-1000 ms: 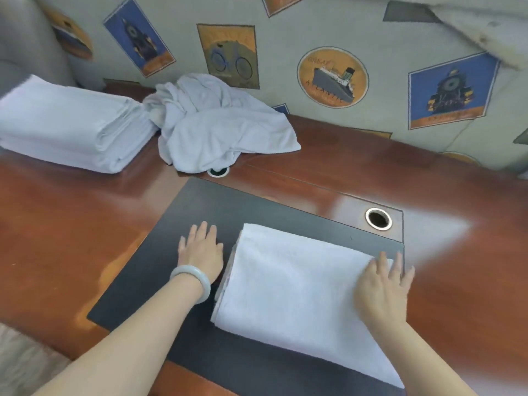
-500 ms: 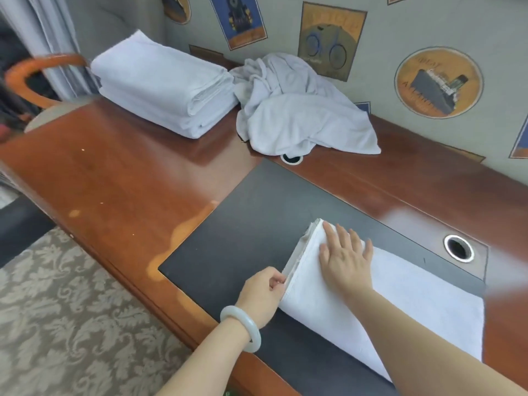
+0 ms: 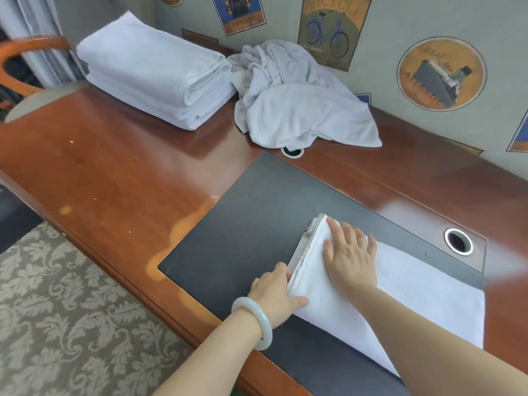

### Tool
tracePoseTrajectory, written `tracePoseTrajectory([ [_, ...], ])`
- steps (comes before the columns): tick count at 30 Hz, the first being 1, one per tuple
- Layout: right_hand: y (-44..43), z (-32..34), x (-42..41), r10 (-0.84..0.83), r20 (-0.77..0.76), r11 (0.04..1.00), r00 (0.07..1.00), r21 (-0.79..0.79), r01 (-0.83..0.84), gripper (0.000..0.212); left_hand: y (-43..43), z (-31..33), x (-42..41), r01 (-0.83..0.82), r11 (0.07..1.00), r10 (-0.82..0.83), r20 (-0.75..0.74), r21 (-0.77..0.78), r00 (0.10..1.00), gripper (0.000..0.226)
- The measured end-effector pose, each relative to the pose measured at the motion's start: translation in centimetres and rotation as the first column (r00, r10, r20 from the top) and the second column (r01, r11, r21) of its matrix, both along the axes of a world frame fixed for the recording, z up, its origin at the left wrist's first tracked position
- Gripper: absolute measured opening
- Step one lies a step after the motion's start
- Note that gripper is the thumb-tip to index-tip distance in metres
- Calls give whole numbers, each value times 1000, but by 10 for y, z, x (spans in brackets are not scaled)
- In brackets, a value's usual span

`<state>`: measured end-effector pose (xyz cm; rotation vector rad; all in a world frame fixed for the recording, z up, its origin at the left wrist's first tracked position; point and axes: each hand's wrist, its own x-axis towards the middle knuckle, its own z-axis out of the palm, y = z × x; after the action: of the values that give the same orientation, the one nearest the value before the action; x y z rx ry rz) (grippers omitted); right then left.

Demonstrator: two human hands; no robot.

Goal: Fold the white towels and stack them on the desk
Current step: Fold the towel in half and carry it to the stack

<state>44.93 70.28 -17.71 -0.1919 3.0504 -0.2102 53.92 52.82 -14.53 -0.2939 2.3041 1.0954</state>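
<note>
Towel (image 3: 414, 295), one, folded on the surface (image 3: 114, 181) under my two hands.
Left hand (image 3: 271, 292) grips its edge; right hand (image 3: 350, 258) lies flat on top. Behind: one folded stack (image 3: 154, 70), one crumpled heap (image 3: 297, 104).

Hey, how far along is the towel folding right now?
Done: a stack of folded towels sits at the back left of the desk. In hand: one folded towel lies on the black mat; the right hand presses flat on it while the left hand holds its edge. Left: stacking it, and the crumpled pile by the wall is unfolded.
</note>
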Motion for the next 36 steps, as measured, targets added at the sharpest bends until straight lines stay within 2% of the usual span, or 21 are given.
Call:
tracePoseTrajectory([
  [3, 2, 1, 1, 23, -17, 1000, 1000, -8, -23, 58, 1, 8, -4, -12, 1000, 10, -88, -24, 996, 29],
  [8, 4, -2, 0, 34, -17, 999, 999, -13, -34, 55, -10, -6, -8, 43, 999, -44, 32, 26, 999, 18],
  [11, 6, -4, 0, 32, -24, 999, 999, -19, -32, 54, -7, -11, -12, 76, 996, -74, 62, -39, 995, 19],
  [13, 5, -2, 0, 13, -10, 1000, 1000, -11, -13, 54, -2, -5, -15, 73, 990, -71, 26, -122, 997, 21],
  [15, 4, -5, 1, 3, 8, 1000, 1000, -32, -2, 56, 8, 1, -17, 68, 948, -107, -108, -312, 988, 19],
  [17, 5, -4, -3, 7, 49, 996, 999, -87, -3, 56, 24, 5, -19, -2, 860, -224, -381, -510, 897, 19],
  [18, 6, 0, -6, -5, 83, 985, 996, -174, 20, 53, 35, 7, -20, -14, 844, -283, -467, -536, 838, 27],
  [19, 6, 9, -9, -42, 139, 946, 989, -312, 84, 49, 48, 4, -22, 3, 849, -340, -541, -529, 769, 35],
  [20, 7, 20, -9, -115, 197, 836, 974, -511, 202, 45, 62, 0, -25, 40, 853, -392, -589, -520, 706, 40],
  [21, 11, 31, -7, -203, 240, 662, 949, -681, 314, 43, 75, 2, -29, 97, 851, -435, -589, -517, 681, 46],
  [22, 15, 38, -3, -296, 250, 513, 922, -773, 374, 43, 88, 5, -34, 160, 842, -467, -549, -515, 693, 54],
  [23, 20, 42, 5, -356, 208, 492, 911, -787, 372, 43, 98, 6, -40, 228, 814, -514, -482, -534, 709, 60],
  [24, 23, 40, 15, -365, 123, 595, 923, -732, 333, 44, 99, -1, -45, 263, 772, -564, -433, -578, 703, 63],
  [25, 43, 33, 29, -331, 38, 746, 943, -602, 286, 49, 107, -9, -52, 321, 731, -613, -373, -603, 696, 62],
  [26, 58, 22, 43, -242, -6, 873, 970, -437, 215, 58, 103, -19, -56, 330, 728, -617, -365, -601, 697, 61],
  [27, 76, 10, 54, -168, -10, 944, 986, -288, 158, 65, 92, -26, -58, 311, 715, -625, -374, -626, 685, 61],
  [28, 105, 0, 65, -184, -9, 967, 983, -181, 180, 69, 89, -30, -59, 304, 692, -645, -372, -655, 667, 62],
  [30, 164, -10, 81, -338, -11, 937, 941, -100, 336, 72, 88, -37, -61, 325, 651, -678, -334, -686, 655, 62],
  [32, 207, -11, 95, -490, 72, 863, 869, -96, 495, 73, 91, -37, -59, 327, 633, -691, -323, -701, 646, 62],
  [34, 227, -7, 101, -557, 216, 802, 802, -113, 587, 81, 93, -32, -59, 334, 633, -693, -319, -699, 646, 64],
  [36, 223, 1, 99, -595, 188, 783, 781, -86, 617, 78, 92, -28, -62, 375, 632, -702, -296, -679, 648, 67],
])
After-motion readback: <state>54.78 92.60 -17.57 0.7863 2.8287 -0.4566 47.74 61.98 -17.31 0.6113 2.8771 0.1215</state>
